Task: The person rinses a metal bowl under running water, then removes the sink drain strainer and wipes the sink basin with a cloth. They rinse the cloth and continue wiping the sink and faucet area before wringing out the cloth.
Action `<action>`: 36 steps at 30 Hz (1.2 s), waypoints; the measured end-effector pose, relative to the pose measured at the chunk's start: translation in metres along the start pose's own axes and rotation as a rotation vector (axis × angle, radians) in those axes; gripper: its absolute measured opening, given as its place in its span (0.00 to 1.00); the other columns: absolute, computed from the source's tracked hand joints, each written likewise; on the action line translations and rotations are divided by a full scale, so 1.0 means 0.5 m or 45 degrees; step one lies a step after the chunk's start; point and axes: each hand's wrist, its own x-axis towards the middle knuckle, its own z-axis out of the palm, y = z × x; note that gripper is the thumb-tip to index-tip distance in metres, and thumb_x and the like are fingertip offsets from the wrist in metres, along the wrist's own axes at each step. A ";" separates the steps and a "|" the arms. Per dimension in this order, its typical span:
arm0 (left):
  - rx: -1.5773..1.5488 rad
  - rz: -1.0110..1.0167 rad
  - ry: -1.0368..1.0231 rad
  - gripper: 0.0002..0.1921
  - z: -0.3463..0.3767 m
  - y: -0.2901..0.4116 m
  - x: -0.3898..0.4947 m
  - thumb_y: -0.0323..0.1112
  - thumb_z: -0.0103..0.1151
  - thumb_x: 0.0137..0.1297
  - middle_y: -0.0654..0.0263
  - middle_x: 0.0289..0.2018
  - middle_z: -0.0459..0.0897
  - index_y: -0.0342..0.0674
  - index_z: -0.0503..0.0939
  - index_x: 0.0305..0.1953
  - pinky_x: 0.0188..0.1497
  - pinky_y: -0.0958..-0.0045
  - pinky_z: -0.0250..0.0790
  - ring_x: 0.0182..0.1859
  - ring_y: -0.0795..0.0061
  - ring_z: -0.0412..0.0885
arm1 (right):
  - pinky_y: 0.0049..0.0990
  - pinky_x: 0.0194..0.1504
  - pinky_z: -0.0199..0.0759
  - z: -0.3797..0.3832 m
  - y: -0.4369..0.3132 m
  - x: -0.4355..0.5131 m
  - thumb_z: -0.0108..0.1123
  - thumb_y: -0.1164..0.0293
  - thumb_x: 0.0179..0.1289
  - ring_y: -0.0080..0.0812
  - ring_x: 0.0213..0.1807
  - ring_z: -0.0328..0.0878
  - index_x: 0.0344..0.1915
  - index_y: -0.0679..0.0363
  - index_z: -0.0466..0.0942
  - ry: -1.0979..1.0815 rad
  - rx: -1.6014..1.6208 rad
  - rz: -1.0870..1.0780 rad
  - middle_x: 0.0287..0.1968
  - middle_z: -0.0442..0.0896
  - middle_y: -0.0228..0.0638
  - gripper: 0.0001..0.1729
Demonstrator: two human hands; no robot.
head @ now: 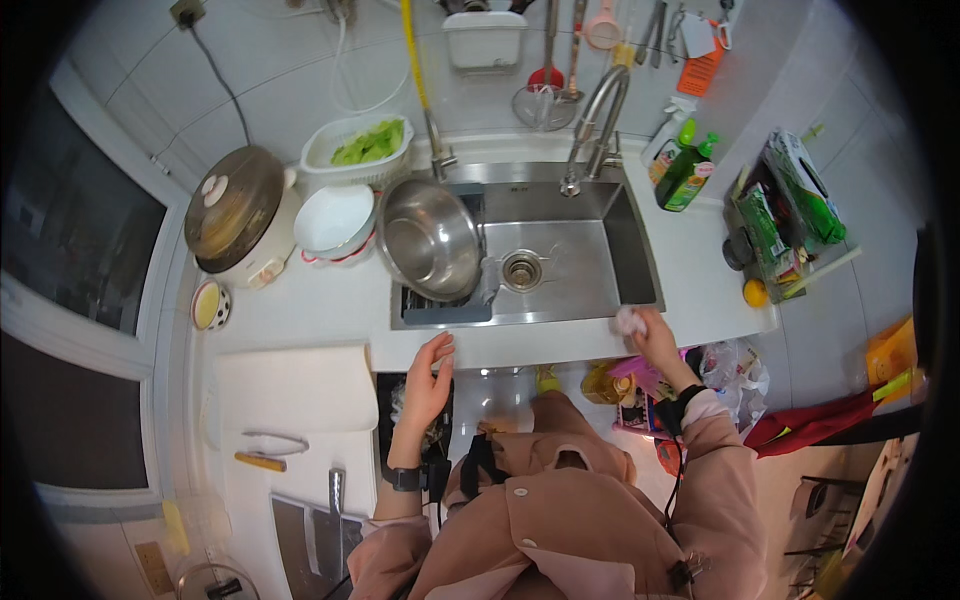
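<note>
My right hand (654,339) is closed around a crumpled whitish cloth or wad (630,321) at the sink's front right corner. My left hand (430,382) is held over the counter's front edge, fingers apart, holding nothing. Between and beyond them lies the stainless steel sink (562,240), with its drain showing. A large metal bowl (427,240) rests tilted over the grey drying rack (450,313) on the sink's left side. The arched faucet (611,112) stands at the back. Left of the bowl are stacked white bowls (335,219) and a white basket (319,157) of cut green vegetables (370,144).
An electric cooker (244,214) and a spotted cup (211,306) stand left. A cutting board (300,386), a yellow-handled peeler or knife (260,461) and a cleaver (336,510) lie nearer. Green dish soap (686,176) and a grocery-filled rack (780,217) stand right.
</note>
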 end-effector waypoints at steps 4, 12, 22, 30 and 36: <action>-0.065 0.126 -0.262 0.18 0.095 0.061 0.105 0.27 0.49 0.66 0.55 0.50 0.77 0.33 0.67 0.56 0.55 0.70 0.67 0.52 0.66 0.77 | 0.27 0.51 0.68 -0.104 -0.034 0.100 0.50 0.68 0.67 0.28 0.49 0.74 0.56 0.62 0.67 0.058 0.730 0.088 0.49 0.77 0.37 0.20; -0.269 0.049 -0.336 0.34 0.307 0.143 0.296 0.36 0.56 0.64 0.51 0.59 0.66 0.34 0.51 0.66 0.56 0.69 0.65 0.58 0.65 0.69 | 0.28 0.61 0.60 -0.147 -0.143 0.270 0.34 0.50 0.73 0.29 0.61 0.65 0.64 0.62 0.59 -0.565 1.981 0.292 0.61 0.67 0.36 0.31; -0.363 -0.065 0.235 0.14 0.379 0.067 0.432 0.33 0.44 0.69 0.63 0.40 0.79 0.33 0.70 0.51 0.47 0.76 0.67 0.43 0.78 0.74 | 0.23 0.36 0.71 -0.071 0.082 0.397 0.44 0.58 0.71 0.20 0.32 0.74 0.45 0.59 0.74 -0.745 1.340 0.383 0.38 0.79 0.28 0.17; 0.191 -0.074 -0.041 0.12 0.421 0.018 0.479 0.35 0.44 0.68 0.58 0.34 0.80 0.34 0.76 0.42 0.44 0.70 0.68 0.37 0.61 0.77 | 0.39 0.35 0.73 0.005 0.265 0.580 0.47 0.66 0.67 0.46 0.32 0.78 0.44 0.65 0.72 0.225 0.342 -0.185 0.34 0.79 0.48 0.13; 0.599 0.089 -0.278 0.12 0.444 -0.051 0.528 0.32 0.48 0.62 0.47 0.40 0.77 0.34 0.76 0.43 0.46 0.59 0.68 0.42 0.49 0.75 | 0.46 0.39 0.72 -0.047 0.283 0.790 0.45 0.62 0.67 0.51 0.38 0.77 0.36 0.64 0.72 0.197 -0.136 0.205 0.35 0.79 0.49 0.15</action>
